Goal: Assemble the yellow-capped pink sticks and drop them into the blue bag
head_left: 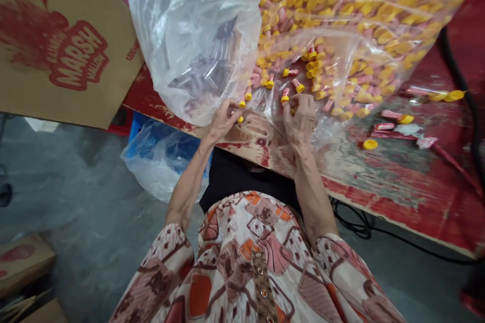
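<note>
My left hand [223, 120] rests at the near edge of a worn red table [379, 176], its fingertips closed on a small yellow-capped piece [241, 104]. My right hand [301, 118] lies palm down beside it, fingers touching pink tubes with yellow caps [285, 95] at the mouth of a big clear plastic bag [364, 15] filled with many such pieces. A second clear bag [197, 35], holding clear plastic parts, stands just left of my left hand.
A brown carton printed "MARSH" [68, 45] leans at the left. A blue-tinted plastic bag [159, 156] lies on the grey floor under the table edge. Loose yellow caps [370, 144] and pink tubes [390, 114] lie on the table at right. Black cables [466, 91] run along the right.
</note>
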The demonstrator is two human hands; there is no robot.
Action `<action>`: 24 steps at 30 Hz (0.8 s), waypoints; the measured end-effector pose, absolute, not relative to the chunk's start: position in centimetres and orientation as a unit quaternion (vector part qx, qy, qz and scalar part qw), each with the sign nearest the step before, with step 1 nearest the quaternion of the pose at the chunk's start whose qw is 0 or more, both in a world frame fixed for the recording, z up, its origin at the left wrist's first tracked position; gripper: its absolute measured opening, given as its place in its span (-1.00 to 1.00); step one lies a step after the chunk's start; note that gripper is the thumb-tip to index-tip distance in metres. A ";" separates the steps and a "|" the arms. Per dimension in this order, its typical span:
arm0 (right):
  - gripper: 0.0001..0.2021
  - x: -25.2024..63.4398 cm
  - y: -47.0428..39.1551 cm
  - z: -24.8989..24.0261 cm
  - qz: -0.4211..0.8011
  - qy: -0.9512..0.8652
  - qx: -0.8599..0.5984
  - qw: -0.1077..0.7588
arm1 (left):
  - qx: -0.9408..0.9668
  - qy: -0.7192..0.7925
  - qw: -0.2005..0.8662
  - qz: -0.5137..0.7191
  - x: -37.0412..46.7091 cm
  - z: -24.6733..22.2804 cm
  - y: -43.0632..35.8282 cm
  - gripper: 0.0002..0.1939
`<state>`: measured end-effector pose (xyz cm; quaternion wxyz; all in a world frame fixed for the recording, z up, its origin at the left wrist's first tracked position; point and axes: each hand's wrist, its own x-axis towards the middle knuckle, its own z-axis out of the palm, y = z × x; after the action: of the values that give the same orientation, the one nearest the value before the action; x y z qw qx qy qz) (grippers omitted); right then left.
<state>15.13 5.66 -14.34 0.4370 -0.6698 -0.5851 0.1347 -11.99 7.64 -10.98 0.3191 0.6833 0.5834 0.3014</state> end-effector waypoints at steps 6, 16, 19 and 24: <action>-0.83 14.1 5.2 -15.0 0.190 -0.637 -0.651 0.366 | 0.726 0.586 0.186 0.308 -11.0 -10.5 4.4 -0.79; -0.81 13.4 5.1 -13.3 0.206 -0.629 -0.572 0.485 | 0.779 0.550 0.110 0.278 -9.6 -11.1 3.2 -0.86; -0.81 12.1 4.6 -13.3 0.227 -0.677 -0.535 0.451 | 0.762 0.567 0.116 0.289 -9.6 -11.6 2.3 -0.87; -0.79 10.4 4.0 -14.0 0.248 -0.749 -0.509 0.344 | 0.732 0.588 0.145 0.313 -10.9 -10.9 3.0 -0.77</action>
<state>10.39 4.02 -14.00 0.3444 -0.5092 -0.7488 0.2478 -10.86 3.01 -10.86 0.1451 0.7316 0.5882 0.3127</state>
